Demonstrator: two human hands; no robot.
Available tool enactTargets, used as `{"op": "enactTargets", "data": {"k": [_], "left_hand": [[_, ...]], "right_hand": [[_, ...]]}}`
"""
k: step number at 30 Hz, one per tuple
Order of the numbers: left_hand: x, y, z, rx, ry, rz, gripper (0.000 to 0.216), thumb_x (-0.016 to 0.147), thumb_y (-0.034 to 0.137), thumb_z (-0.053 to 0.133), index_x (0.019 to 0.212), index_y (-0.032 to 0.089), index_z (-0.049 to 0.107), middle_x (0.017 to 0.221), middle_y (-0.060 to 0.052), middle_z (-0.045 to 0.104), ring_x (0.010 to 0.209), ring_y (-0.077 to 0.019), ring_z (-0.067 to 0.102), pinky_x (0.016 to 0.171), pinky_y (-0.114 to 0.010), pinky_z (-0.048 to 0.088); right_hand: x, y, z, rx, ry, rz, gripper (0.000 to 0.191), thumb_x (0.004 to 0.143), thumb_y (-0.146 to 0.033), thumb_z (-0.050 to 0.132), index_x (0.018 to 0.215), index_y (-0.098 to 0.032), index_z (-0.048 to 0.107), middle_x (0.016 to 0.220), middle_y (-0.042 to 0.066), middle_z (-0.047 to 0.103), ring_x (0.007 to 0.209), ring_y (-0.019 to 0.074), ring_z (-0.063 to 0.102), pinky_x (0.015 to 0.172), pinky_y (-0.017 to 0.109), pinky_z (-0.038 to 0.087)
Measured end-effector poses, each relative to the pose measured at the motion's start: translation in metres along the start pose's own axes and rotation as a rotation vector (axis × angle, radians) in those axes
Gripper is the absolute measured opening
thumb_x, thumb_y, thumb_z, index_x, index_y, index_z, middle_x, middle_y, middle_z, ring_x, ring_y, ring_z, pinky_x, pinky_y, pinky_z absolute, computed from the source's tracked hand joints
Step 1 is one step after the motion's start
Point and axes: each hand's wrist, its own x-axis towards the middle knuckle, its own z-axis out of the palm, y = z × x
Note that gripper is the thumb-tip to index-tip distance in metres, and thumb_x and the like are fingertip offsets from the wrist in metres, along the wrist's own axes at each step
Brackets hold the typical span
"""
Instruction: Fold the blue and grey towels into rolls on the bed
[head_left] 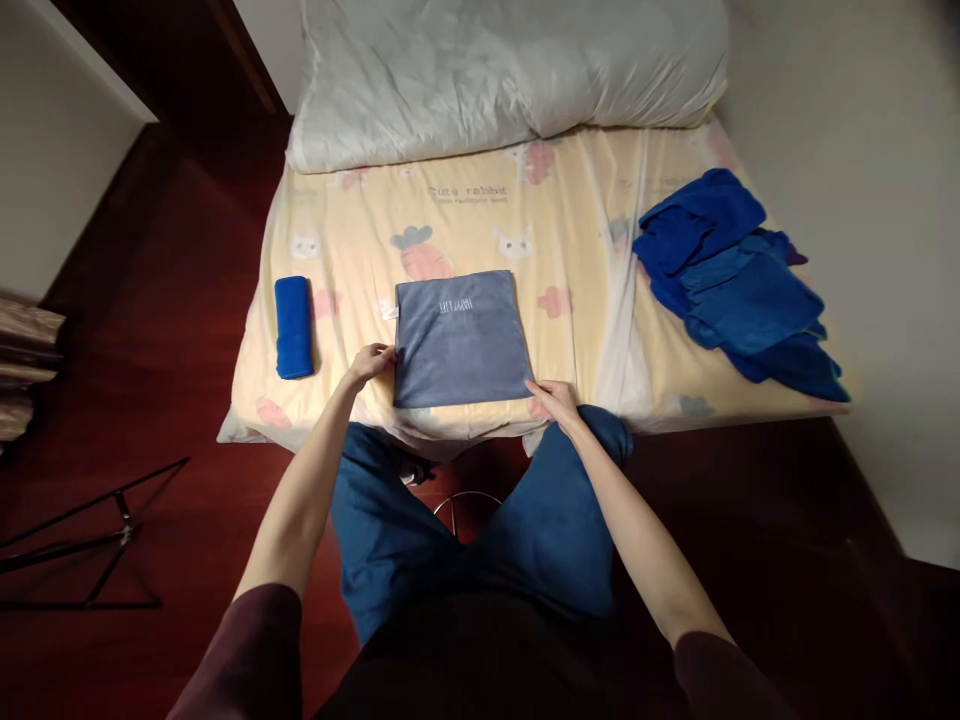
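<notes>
The grey towel [459, 345] lies flat on the bed [352, 230] between the two hands, extending rightward from the left hand's fingers and leftward and away from the right hand's; it looks nearly square, so I cannot pick out a long axis. Neither hand is nearer, since both touch it: the left hand [373, 362] looks pinched on its left edge, the right hand [553, 398] pinched on the near right corner. Counting up, there is one grey towel with one white tag [388, 309], one folded blue cloth [293, 328] at the left, lengthwise from near to far, one heap of blue cloths [739, 285] at the right, too tangled to count, and one pale quilt [510, 80] at the far side.
</notes>
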Motion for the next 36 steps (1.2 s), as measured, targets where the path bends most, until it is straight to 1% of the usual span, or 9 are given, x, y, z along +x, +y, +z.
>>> {"op": "enactTargets", "data": {"k": [5,9,12,17,21,25,30,33,36], "left_hand": [[0.08,0.038,0.003,0.054,0.088,-0.028,0.03,0.089,0.045,0.068,0.092,0.015,0.069,0.091,-0.014,0.077,0.076,-0.0246,0.072,0.077,-0.036,0.057],[0.133,0.055,0.018,0.178,0.242,-0.024,0.027,0.095,0.042,0.062,0.097,0.016,0.068,0.104,-0.019,0.075,0.102,-0.0316,0.072,0.096,-0.043,0.053],[0.154,0.06,0.033,0.282,0.37,0.005,0.036,0.099,0.05,0.055,0.091,0.017,0.068,0.106,-0.021,0.073,0.115,-0.0353,0.067,0.103,-0.046,0.048],[0.156,0.064,0.044,0.227,0.419,0.042,0.064,0.104,0.067,0.031,0.084,0.017,0.064,0.095,-0.017,0.07,0.104,-0.0322,0.067,0.096,-0.044,0.049],[0.153,0.064,0.042,0.348,0.454,0.157,0.049,0.104,0.059,0.042,0.088,0.018,0.063,0.097,-0.015,0.07,0.108,-0.0301,0.064,0.098,-0.04,0.048],[0.16,0.056,0.035,0.42,0.475,0.15,0.037,0.107,0.044,0.04,0.098,0.018,0.065,0.112,-0.019,0.069,0.117,-0.0321,0.063,0.104,-0.044,0.045],[0.158,0.05,0.032,0.393,0.506,0.145,0.039,0.105,0.047,0.042,0.108,0.018,0.068,0.12,-0.02,0.068,0.124,-0.0358,0.06,0.11,-0.051,0.044],[0.137,0.055,0.042,0.448,0.556,0.314,0.048,0.105,0.05,0.041,0.131,0.016,0.062,0.144,-0.021,0.057,0.142,-0.0376,0.048,0.118,-0.056,0.037],[0.114,0.056,0.057,0.546,0.409,0.553,0.061,0.102,0.053,0.045,0.151,0.016,0.051,0.166,-0.017,0.037,0.159,-0.0361,0.024,0.13,-0.057,0.019]], "right_hand": [[0.003,0.0,0.001,-0.084,0.062,-0.054,0.072,0.074,-0.085,0.066,0.048,-0.022,0.044,0.046,-0.005,0.034,0.047,0.0114,0.04,0.046,0.024,0.029],[0.005,0.0,0.002,-0.125,0.067,-0.101,0.073,0.08,-0.08,0.065,0.046,-0.023,0.035,0.046,-0.005,0.028,0.045,0.0101,0.033,0.045,0.025,0.024],[0.005,-0.001,0.001,-0.124,0.061,-0.092,0.072,0.082,-0.076,0.067,0.045,-0.022,0.036,0.046,-0.005,0.028,0.045,0.0099,0.033,0.046,0.025,0.025],[0.005,-0.006,0.001,-0.114,0.066,-0.057,0.07,0.085,-0.072,0.066,0.045,-0.021,0.039,0.045,-0.004,0.03,0.045,0.0098,0.034,0.048,0.025,0.026],[0.004,-0.01,0.002,-0.129,0.081,-0.061,0.071,0.085,-0.074,0.065,0.045,-0.021,0.037,0.044,-0.004,0.029,0.045,0.0097,0.034,0.047,0.026,0.026],[0.004,-0.01,0.003,-0.139,0.076,-0.059,0.072,0.085,-0.074,0.064,0.046,-0.022,0.036,0.045,-0.004,0.03,0.045,0.01,0.033,0.047,0.026,0.027],[0.004,-0.007,0.003,-0.153,0.081,-0.062,0.071,0.085,-0.073,0.066,0.046,-0.022,0.036,0.047,-0.004,0.027,0.046,0.0098,0.032,0.047,0.026,0.026],[0.004,-0.007,0.003,-0.142,0.084,-0.058,0.071,0.085,-0.072,0.067,0.046,-0.022,0.034,0.049,-0.004,0.025,0.047,0.0092,0.03,0.048,0.026,0.025],[0.004,-0.007,0.004,-0.14,0.082,-0.056,0.071,0.085,-0.071,0.067,0.046,-0.022,0.034,0.048,-0.004,0.026,0.048,0.0092,0.03,0.049,0.027,0.025]]}}
